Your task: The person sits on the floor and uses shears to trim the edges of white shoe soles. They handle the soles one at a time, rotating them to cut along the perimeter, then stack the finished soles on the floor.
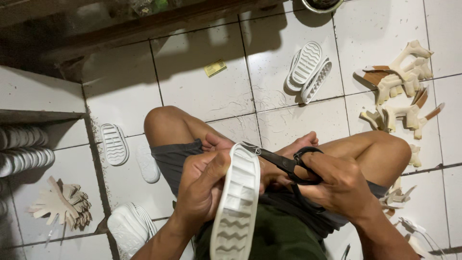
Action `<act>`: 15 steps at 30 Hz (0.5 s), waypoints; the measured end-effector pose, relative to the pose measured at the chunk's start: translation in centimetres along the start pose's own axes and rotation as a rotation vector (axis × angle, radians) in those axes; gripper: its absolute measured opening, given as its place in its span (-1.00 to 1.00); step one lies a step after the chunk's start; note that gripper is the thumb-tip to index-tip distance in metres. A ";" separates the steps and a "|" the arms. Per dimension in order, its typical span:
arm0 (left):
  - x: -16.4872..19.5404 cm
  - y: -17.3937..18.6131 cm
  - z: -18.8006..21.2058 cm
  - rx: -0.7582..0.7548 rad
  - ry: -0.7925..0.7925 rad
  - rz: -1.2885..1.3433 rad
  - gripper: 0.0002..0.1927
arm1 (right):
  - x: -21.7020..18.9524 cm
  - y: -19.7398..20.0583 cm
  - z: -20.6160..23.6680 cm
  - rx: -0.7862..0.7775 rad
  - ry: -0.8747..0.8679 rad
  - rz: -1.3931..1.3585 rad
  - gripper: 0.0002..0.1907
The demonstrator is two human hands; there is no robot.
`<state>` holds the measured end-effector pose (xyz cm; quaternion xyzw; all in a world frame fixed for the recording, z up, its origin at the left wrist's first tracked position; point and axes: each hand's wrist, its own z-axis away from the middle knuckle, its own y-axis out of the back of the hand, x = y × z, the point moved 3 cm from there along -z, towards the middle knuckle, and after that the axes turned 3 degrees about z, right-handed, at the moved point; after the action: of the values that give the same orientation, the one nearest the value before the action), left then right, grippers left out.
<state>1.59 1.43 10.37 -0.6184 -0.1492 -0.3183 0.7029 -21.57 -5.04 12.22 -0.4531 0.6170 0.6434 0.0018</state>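
At the far left, rows of white soles (19,149) are stacked on a low shelf, and below them a fan of pale cut-out pieces (62,204) lies on the white tiled floor (202,86). Just right of the shelf a single white sole (114,143) lies tread up on the floor, its long axis running near to far, with a heap of white soles (130,226) by the person's left thigh.

The left hand (202,185) holds a white shoe sole (236,207) over the lap, between the folded knees. The grip is closed on it: the thumb lies across the near face and the fingers wrap behind the edge. The sole stands on edge, tread ribs facing the camera; its long axis runs from the bottom of the view up and slightly right, and the rounded far end points away from the person toward the feet.

Touching that far end are the blades of black scissors (284,163), which point left toward the sole while the handles lie to the right. The right hand (337,185) has its fingers through the handle loops, closed around them. Whether the blades are apart or together cannot be told.

Farther off, a pair of white soles (308,70) leans together on the tiles, and at the far right lie beige shaped sole trimmings (402,82).
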 end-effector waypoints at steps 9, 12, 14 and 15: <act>0.6 -0.1 -0.2 -0.002 0.072 -0.086 -0.40 | 0.4 0.2 0.3 -0.020 -0.004 -0.063 -0.58; 0.8 -0.4 -0.5 0.004 0.126 -0.068 -0.37 | 0.4 0.2 0.3 -0.051 -0.025 -0.069 -0.56; 0.7 -0.6 -0.7 0.063 0.190 -0.102 -0.40 | 0.5 0.2 0.5 -0.050 -0.057 -0.051 -0.54; 0.6 -0.6 -0.7 0.090 0.221 -0.121 -0.42 | 0.6 0.2 0.5 -0.047 -0.061 -0.069 -0.54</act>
<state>1.55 0.57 11.06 -0.5373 -0.1221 -0.4190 0.7217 -22.31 -4.96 11.94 -0.4542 0.5855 0.6707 0.0322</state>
